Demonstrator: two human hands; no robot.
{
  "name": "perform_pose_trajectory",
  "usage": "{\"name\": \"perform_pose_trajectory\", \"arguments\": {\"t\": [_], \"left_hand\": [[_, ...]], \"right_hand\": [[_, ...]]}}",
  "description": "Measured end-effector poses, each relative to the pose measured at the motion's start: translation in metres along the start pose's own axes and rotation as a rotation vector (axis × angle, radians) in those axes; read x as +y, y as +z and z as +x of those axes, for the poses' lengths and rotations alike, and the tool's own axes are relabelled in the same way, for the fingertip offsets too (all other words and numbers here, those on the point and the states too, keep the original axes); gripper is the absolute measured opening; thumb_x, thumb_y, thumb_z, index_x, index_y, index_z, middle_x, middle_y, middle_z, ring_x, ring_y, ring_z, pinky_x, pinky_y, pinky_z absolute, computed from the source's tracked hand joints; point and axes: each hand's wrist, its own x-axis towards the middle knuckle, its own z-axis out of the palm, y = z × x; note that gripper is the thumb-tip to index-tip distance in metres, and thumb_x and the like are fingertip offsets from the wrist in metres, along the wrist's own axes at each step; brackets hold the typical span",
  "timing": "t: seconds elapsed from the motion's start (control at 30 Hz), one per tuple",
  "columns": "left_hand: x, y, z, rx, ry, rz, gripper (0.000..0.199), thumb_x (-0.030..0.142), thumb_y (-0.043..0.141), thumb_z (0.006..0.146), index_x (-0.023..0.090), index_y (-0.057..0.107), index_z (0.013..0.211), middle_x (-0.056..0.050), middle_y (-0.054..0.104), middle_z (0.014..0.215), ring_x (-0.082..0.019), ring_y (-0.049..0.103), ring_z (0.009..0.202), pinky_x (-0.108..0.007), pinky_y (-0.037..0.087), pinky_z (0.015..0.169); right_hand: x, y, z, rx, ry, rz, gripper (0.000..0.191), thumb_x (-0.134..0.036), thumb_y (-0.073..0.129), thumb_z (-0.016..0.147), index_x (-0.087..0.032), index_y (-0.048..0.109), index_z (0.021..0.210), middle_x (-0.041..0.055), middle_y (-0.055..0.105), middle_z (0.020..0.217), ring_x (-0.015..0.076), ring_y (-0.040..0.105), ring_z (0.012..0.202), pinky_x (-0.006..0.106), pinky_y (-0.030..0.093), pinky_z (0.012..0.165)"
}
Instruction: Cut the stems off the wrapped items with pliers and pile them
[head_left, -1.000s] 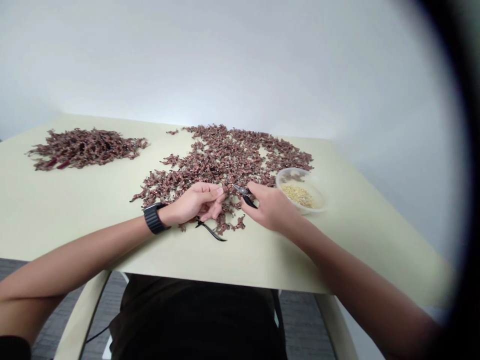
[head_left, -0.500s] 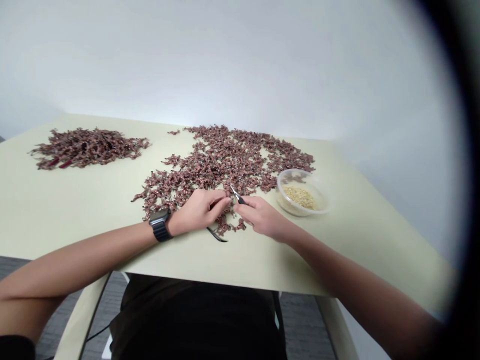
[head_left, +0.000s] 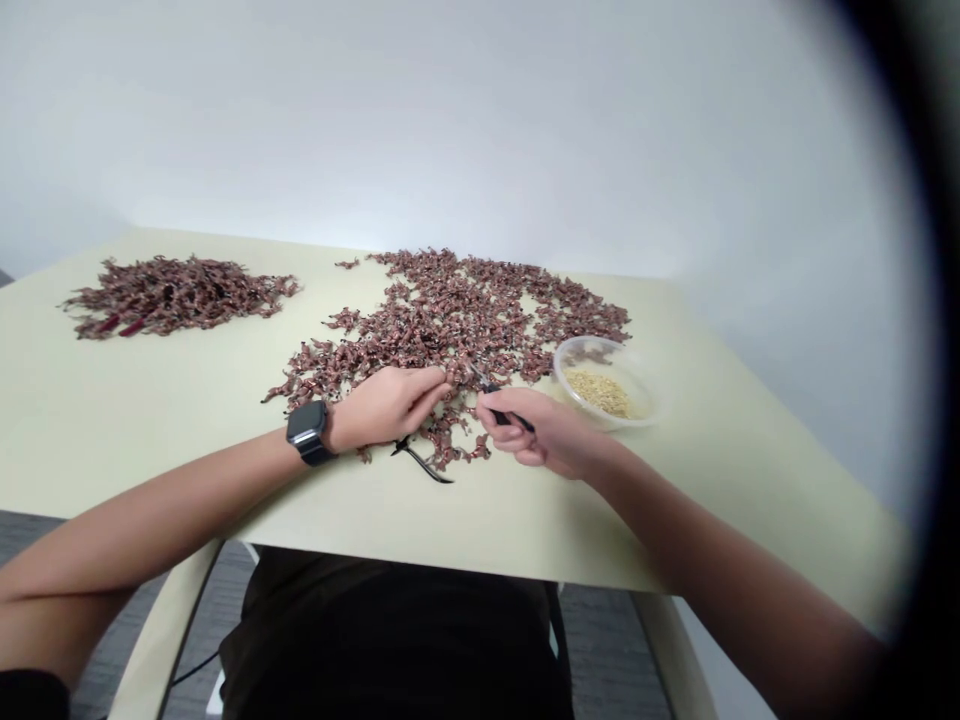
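Two reddish-brown masses of twisted pieces lie on the cream table (head_left: 112, 440): a tight heap (head_left: 176, 295) and a wide scatter (head_left: 450, 320). The left hand (head_left: 386, 408) curls narrowly at the scatter (pinching anything? I cannot tell); the right hand (head_left: 544, 432) grips small black-handled pliers (head_left: 499, 405), steadiest held near the tips, beside a plastic tub (head_left: 559, 375) of pale grains (head_left: 598, 392).

My left hand (head_left: 386, 408) lies palm down, fingers together and pointing inward, with my left forearm (head_left: 187, 500) angling in from the lower left. My right hand (head_left: 544, 435) sits just beside it, not touching, fingers curled closed. My right forearm (head_left: 712, 530) angles in from the lower right.
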Motion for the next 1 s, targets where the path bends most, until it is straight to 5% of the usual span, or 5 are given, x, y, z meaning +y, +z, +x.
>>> {"name": "perform_pose_trajectory", "arguments": {"t": [0.17, 0.33, 0.73, 1.0], "left_hand": [[0.014, 0.003, 0.003, -0.140, -0.271, -0.805, 0.046, 0.049, 0.042, 0.106, 0.017, 0.053, 0.075, 0.001, 0.053, 0.060, -0.007, 0.040, 0.045, -0.022, 0.030, 0.046], [0.011, 0.006, 0.004, -0.150, -0.377, -1.187, 0.038, 0.049, 0.054, 0.101, 0.017, 0.052, 0.082, 0.002, 0.057, 0.059, -0.006, 0.038, 0.040, -0.020, 0.025, 0.040], [0.011, 0.004, 0.005, -0.175, -0.353, -1.241, 0.037, 0.046, 0.054, 0.103, 0.016, 0.053, 0.081, 0.001, 0.057, 0.060, -0.005, 0.036, 0.040, -0.020, 0.023, 0.040], [0.028, 0.005, 0.001, -0.067, -0.273, -0.768, 0.047, 0.051, 0.050, 0.103, 0.015, 0.057, 0.073, 0.003, 0.047, 0.056, -0.007, 0.037, 0.046, -0.021, 0.027, 0.048]], "right_hand": [[0.010, -0.002, 0.010, 0.528, -0.358, -0.749, 0.032, -0.041, 0.056, 0.092, -0.022, 0.041, 0.072, -0.0028, 0.045, 0.065, 0.0130, 0.037, 0.060, 0.028, 0.024, 0.055], [0.012, -0.002, 0.010, 0.554, -0.407, -0.977, 0.027, -0.042, 0.057, 0.092, -0.023, 0.043, 0.078, -0.0052, 0.047, 0.058, 0.0125, 0.040, 0.051, 0.029, 0.024, 0.055], [0.014, -0.001, 0.009, 0.562, -0.419, -1.051, 0.031, -0.041, 0.056, 0.093, -0.023, 0.038, 0.075, -0.0052, 0.043, 0.056, 0.0127, 0.039, 0.049, 0.029, 0.021, 0.054], [0.021, 0.009, 0.015, 0.413, -0.339, -0.686, 0.030, -0.040, 0.052, 0.095, -0.022, 0.044, 0.073, -0.0029, 0.053, 0.064, 0.0141, 0.048, 0.061, 0.027, 0.031, 0.058]]}}
